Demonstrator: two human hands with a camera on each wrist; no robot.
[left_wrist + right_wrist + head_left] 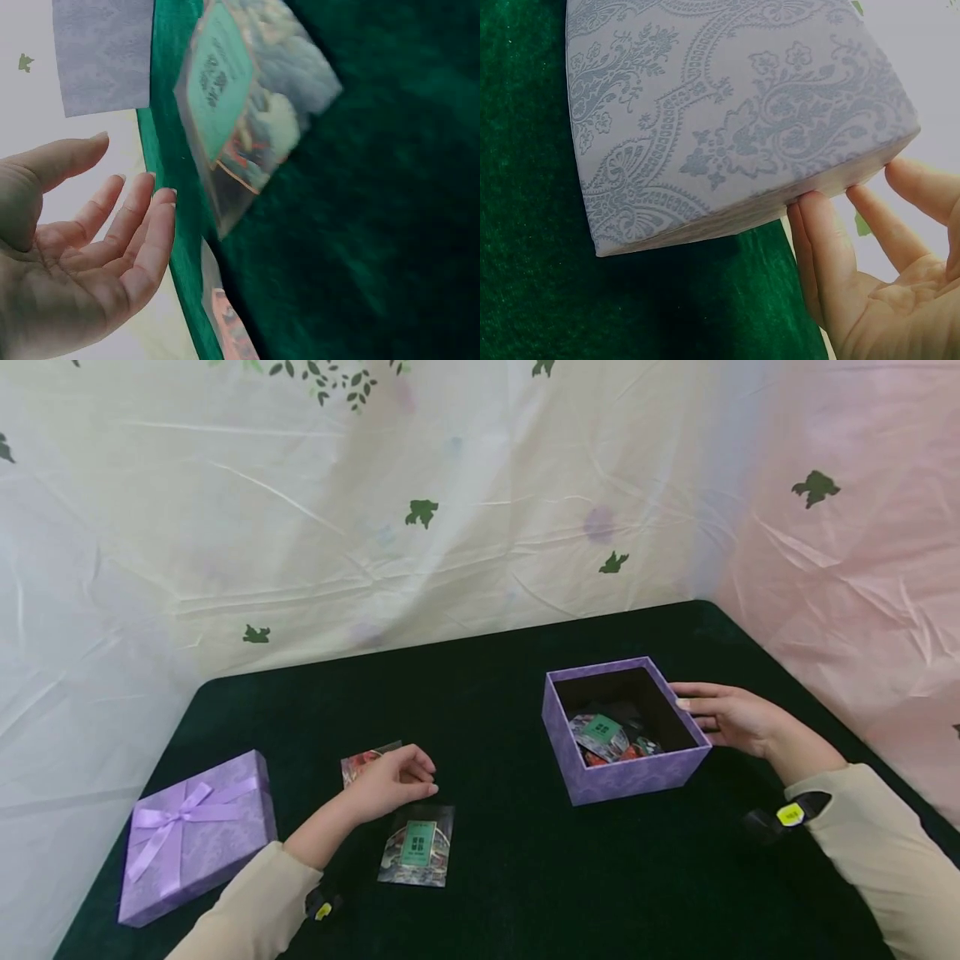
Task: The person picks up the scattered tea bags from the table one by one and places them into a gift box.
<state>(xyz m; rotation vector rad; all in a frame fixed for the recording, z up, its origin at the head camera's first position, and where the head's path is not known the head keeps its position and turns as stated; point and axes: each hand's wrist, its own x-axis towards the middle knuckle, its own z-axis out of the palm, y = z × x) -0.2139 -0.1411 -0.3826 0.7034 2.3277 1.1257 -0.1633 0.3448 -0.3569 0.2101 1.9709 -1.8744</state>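
In the head view my left hand (pixel 386 785) hovers above the table between two flat plastic packets, its fingers loosely bent and nothing in them. One packet with a green label (pixel 418 845) lies nearer to me. Partly covered by that hand is a reddish packet (pixel 358 763) behind it. My right hand (pixel 738 718) touches the right side of an open purple box (pixel 633 781). Its fingers look mostly straight against the patterned wall (pixel 727 127) in the right wrist view. Several packets (pixel 600 737) lie inside the box, one with a green label.
A purple lid (pixel 202 835) with a ribbon bow lies at the left of the dark green table (pixel 510 877). Light curtains (pixel 480 527) with leaf prints hang behind and beside the table.
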